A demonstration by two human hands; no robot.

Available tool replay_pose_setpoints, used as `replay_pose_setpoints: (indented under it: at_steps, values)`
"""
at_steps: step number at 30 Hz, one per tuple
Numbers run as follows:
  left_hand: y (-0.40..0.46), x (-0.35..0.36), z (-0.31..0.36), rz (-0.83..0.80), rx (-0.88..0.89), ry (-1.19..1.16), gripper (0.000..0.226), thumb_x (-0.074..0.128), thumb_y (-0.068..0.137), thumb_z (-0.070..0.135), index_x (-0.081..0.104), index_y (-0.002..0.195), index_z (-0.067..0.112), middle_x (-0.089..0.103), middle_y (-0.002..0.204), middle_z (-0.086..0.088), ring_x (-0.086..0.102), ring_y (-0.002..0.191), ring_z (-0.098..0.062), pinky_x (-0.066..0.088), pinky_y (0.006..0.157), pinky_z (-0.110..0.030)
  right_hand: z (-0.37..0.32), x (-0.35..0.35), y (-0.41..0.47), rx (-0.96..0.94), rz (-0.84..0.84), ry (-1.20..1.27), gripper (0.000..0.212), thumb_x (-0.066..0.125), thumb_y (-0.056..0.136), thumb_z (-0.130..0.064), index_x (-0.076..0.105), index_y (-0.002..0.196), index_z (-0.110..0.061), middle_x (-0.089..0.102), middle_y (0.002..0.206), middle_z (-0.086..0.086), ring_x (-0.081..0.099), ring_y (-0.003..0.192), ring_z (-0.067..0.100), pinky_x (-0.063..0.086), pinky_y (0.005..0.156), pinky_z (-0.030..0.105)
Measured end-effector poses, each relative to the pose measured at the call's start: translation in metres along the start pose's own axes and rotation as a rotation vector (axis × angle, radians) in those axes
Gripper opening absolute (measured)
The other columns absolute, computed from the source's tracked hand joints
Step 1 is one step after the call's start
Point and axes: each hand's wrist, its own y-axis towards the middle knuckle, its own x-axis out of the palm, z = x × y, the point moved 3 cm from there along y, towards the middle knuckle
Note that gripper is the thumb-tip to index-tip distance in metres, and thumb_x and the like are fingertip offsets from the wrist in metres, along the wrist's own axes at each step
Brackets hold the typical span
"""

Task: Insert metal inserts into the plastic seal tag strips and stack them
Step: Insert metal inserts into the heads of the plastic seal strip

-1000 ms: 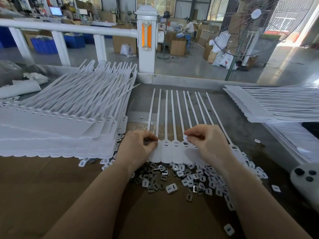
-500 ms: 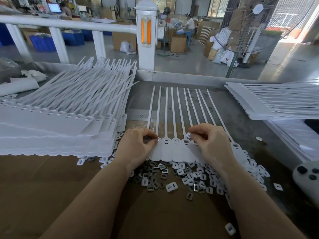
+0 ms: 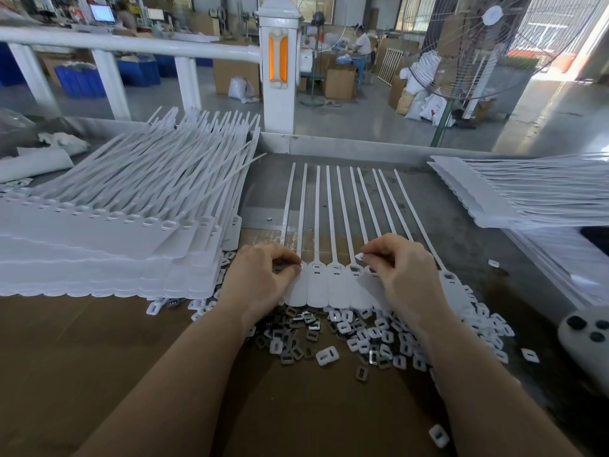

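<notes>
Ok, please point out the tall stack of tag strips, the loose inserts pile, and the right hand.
stack of tag strips [image 3: 108,255]: head view, flat top tag.
inserts pile [image 3: 362,334]: head view, pile middle.
right hand [image 3: 403,275]: head view, back of hand.

The seal tag strip under the hands is white plastic, smooth with a slight sheen, as are the stacked strips at left. The loose inserts are partly white plastic, partly dark with shiny metal faces that catch the light. The near work surface is brown matt cardboard, while the far table is dull grey metal with a scuffed finish.
</notes>
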Motion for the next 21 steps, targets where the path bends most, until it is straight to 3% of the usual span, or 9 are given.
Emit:
replay_pose_setpoints:
  at_steps: [7, 15, 21]
  values:
    - [0.0000, -0.0003, 0.0005, 0.003, 0.002, 0.001, 0.012, 0.066, 0.084, 0.019, 0.071, 0.094, 0.022, 0.058, 0.086, 0.015, 0.051, 0.082, 0.003, 0.035, 0.068, -0.001, -0.0023, 0.0006, -0.0015, -0.019, -0.007, 0.023, 0.006, 0.063, 0.087, -0.009, 0.068, 0.090, -0.010, 0.064, 0.079, -0.006, 0.059, 0.077, 0.007, 0.043, 0.069, 0.007]
    - [-0.0012, -0.0005, 0.0033, 0.032, 0.008, 0.045, 0.011, 0.065, 0.085, 0.019, 0.070, 0.095, 0.022, 0.056, 0.088, 0.014, 0.051, 0.083, -0.001, 0.035, 0.069, -0.004, -0.0071, -0.0076, -0.0047, 0.139, -0.080, 0.468, 0.009, 0.068, 0.082, -0.010, 0.069, 0.090, -0.014, 0.071, 0.076, -0.004, 0.066, 0.069, 0.002, 0.048, 0.062, 0.008]
    - [-0.0018, -0.0010, 0.0048, 0.056, 0.019, 0.067, 0.013, 0.067, 0.084, 0.021, 0.070, 0.096, 0.020, 0.050, 0.085, 0.018, 0.047, 0.074, 0.006, 0.036, 0.068, 0.002, -0.0066, -0.0076, -0.0074, 0.181, -0.120, 0.547, 0.011, 0.067, 0.083, -0.012, 0.071, 0.091, -0.019, 0.072, 0.078, -0.007, 0.066, 0.071, 0.005, 0.046, 0.060, 0.008]
